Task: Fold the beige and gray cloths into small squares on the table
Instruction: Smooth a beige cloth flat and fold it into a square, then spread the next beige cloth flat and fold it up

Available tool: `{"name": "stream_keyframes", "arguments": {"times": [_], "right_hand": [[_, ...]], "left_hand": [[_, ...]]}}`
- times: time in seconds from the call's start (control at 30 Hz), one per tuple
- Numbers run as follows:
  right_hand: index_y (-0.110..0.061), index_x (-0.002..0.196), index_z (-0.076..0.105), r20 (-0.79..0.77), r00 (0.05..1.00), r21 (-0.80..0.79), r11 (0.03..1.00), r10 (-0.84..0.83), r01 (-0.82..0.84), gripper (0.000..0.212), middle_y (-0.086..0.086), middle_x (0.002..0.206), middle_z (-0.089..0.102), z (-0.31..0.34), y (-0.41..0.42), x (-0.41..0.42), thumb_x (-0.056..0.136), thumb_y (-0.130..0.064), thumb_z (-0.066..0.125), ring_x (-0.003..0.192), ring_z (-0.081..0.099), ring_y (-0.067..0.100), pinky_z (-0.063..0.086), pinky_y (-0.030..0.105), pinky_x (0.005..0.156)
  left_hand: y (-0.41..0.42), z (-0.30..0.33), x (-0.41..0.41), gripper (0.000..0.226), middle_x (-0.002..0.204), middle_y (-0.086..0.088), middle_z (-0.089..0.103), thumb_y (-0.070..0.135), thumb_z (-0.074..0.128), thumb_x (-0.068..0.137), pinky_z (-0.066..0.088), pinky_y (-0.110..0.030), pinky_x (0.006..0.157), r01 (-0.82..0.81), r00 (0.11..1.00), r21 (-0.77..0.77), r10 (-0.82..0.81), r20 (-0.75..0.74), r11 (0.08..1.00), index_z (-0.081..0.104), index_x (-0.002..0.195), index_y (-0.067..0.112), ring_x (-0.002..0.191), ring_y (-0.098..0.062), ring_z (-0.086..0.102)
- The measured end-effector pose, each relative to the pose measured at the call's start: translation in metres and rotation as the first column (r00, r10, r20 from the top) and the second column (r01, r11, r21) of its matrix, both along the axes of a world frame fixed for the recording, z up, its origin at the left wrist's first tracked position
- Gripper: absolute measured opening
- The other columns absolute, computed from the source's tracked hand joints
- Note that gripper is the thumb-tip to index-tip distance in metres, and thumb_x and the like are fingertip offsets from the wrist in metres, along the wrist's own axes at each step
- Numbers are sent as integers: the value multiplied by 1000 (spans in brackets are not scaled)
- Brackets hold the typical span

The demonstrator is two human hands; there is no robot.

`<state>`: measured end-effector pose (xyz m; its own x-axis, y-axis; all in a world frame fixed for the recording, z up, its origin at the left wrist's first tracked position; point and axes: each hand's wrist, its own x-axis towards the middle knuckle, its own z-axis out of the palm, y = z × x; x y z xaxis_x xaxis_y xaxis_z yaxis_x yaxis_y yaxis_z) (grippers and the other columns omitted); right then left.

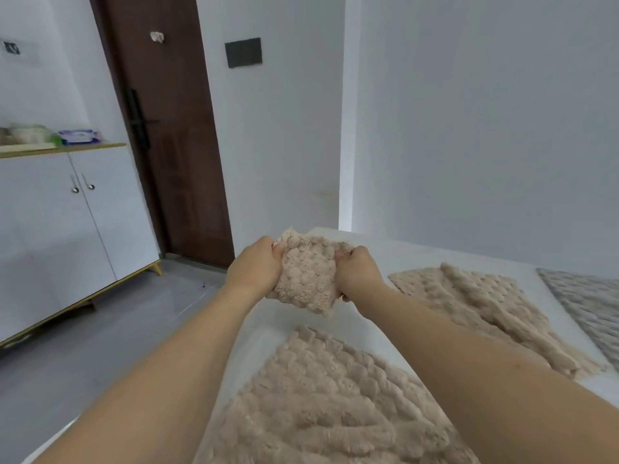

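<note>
Beige cloth (306, 279) bunched, held above white table (402, 259); left hand (256, 267) and right hand (358, 274) each grip a side, fingers curled into pile. Flat on table: near beige cloth (335, 406), far beige cloth (485, 313), gray cloth (589, 303) at right edge.

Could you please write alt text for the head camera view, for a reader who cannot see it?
Both hands, left hand and right hand, grip a small bunched beige textured cloth above a white table. Two more beige textured cloths lie spread on it, one near and one further right, with a gray textured cloth at the right edge.
</note>
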<state>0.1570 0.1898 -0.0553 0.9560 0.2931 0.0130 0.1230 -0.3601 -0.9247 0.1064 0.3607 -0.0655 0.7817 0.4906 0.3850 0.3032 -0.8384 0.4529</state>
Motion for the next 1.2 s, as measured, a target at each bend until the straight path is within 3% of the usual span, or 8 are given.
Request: {"name": "stream_keyframes", "arguments": {"times": [0.1, 0.23, 0.33, 0.43, 0.67, 0.97, 1.07, 1.2], "right_hand": [[-3, 124, 39, 6, 999, -141, 989, 36, -35, 28, 9, 99, 53, -15, 27, 22, 99, -15, 33, 90, 54, 23, 50, 42, 87], [-4, 117, 37, 93, 991, -297, 953, 95, -63, 21, -1, 79, 45, -37, 44, 43, 99, -13, 33, 85, 50, 23, 43, 37, 81], [-11, 92, 37, 234, 960, -489, 872, 150, -17, 8, 2, 78, 49, -61, 54, 49, 97, -15, 32, 79, 48, 25, 33, 37, 78], [-18, 73, 29, 344, 928, -499, 865, 140, 54, 24, 2, 75, 47, -73, 59, 53, 97, -19, 32, 80, 46, 27, 29, 38, 75], [-15, 94, 42, 346, 934, -583, 801, 92, 137, 12, 2, 94, 40, -75, 63, 61, 94, -25, 35, 106, 39, 29, 26, 41, 89], [-9, 123, 48, 111, 992, -566, 824, 61, 13, 36, 10, 128, 46, -54, 56, 60, 91, -23, 39, 119, 42, 32, 33, 41, 101], [-5, 133, 41, 23, 998, -465, 884, 64, -46, 40, 12, 136, 37, -31, 28, 47, 95, -14, 39, 120, 44, 34, 39, 39, 99], [4, 126, 46, 21, 985, -431, 891, 169, -143, 37, 7, 105, 46, -17, -29, 17, 92, -8, 40, 86, 47, 28, 37, 30, 70]], "left_hand": [[28, -19, 19, 39, 78, -2, 55, 43, 33, 104, 39, -37, 61, -16, 999, 13, 17, -47, 1000, 43, 76, 17, 72, -23, 53], [52, -44, 38, 39, 83, -3, 57, 45, 31, 104, 37, -36, 63, -23, 992, 69, 32, -123, 997, 44, 81, 16, 78, -25, 54], [65, -63, 48, 38, 93, -7, 61, 45, 30, 103, 37, -36, 65, -39, 978, 166, 72, -196, 985, 47, 87, 15, 83, -27, 54], [72, -73, 54, 37, 89, -4, 60, 45, 32, 102, 35, -35, 64, -70, 981, 197, 103, -162, 978, 47, 83, 17, 82, -26, 52], [89, -74, 62, 43, 77, -3, 54, 51, 39, 96, 36, -35, 61, -35, 984, 83, 49, -169, 996, 44, 71, 17, 73, -25, 51], [59, -53, 49, 44, 112, -10, 62, 46, 24, 103, 38, -37, 74, -96, 904, 479, 278, -325, 873, 50, 118, 13, 102, -32, 59], [44, -43, 35, 35, 109, -11, 60, 34, 33, 100, 34, -38, 72, -185, 925, 620, 348, -151, 762, 55, 113, 10, 94, -32, 56], [-3, -41, 10, 20, 81, -9, 54, 8, 53, 74, 27, -35, 59, -33, 996, 654, -29, 84, 756, 59, 93, 6, 65, -26, 43]]}}
